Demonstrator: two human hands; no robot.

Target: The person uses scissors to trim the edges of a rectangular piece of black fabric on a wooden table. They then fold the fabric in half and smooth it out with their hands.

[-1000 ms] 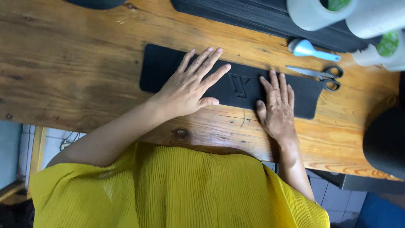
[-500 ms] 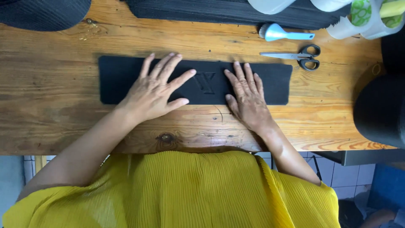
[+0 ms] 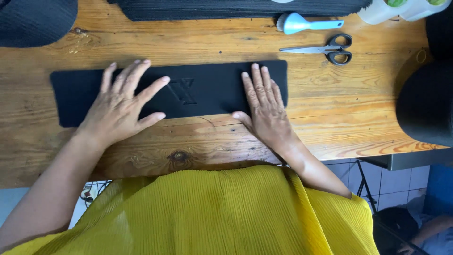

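A long black rectangular strip (image 3: 198,89) with an embossed mark in its middle lies flat on the wooden table (image 3: 330,113). My left hand (image 3: 120,106) rests palm down on the strip's left part, fingers spread. My right hand (image 3: 264,106) presses flat on the strip's right part, fingers together, thumb at the strip's near edge. Neither hand grips anything.
Black-handled scissors (image 3: 325,49) and a light blue brush (image 3: 302,23) lie beyond the strip at the right. A stack of black material (image 3: 236,7) runs along the far edge. Dark rounded objects sit at the right (image 3: 424,104) and top left (image 3: 33,19). White rolls (image 3: 401,7) stand top right.
The view has shifted so the strip now lies level and lower left in the frame. Both hands stay flat on the strip; the right hand sits a little nearer its right end.
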